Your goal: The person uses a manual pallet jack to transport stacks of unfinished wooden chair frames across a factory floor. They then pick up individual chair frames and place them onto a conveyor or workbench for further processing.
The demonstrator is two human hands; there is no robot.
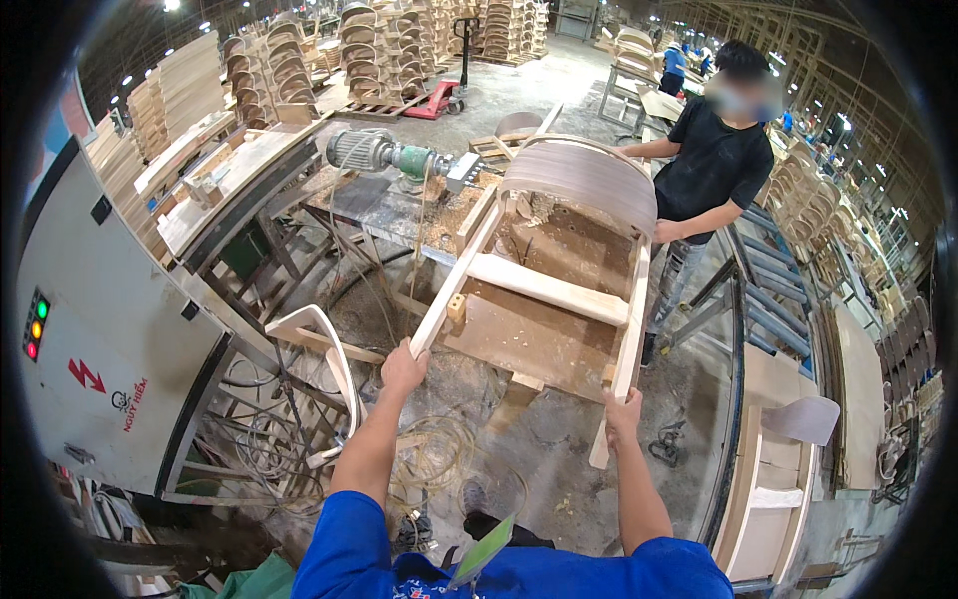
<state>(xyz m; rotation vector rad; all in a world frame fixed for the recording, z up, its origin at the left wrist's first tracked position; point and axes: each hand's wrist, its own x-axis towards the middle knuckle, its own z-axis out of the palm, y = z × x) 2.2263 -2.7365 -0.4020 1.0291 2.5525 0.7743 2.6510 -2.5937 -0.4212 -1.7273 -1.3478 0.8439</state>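
Observation:
A pale wooden chair frame point(549, 287) stretches out in front of me, with two long legs, a crosspiece and a curved grey-brown backrest point(579, 185) at its far end. My left hand point(403, 366) is wrapped round the end of the left leg. Round the right leg, a little short of its tip, my right hand point(623, 414) is closed. A co-worker point(720, 150) in a black shirt stands at the far right, both hands at the backrest's right side. Under the frame lies a brown, dust-covered board point(539, 344) with small wooden blocks.
To the left stands a grey electrical cabinet point(110, 329) with coloured lights. A motor point(361, 150) with a green housing sits on the machine bench beyond. Coiled hoses point(439, 454) lie on the floor. A roller conveyor point(773, 280) and another chair frame point(773, 499) are at right.

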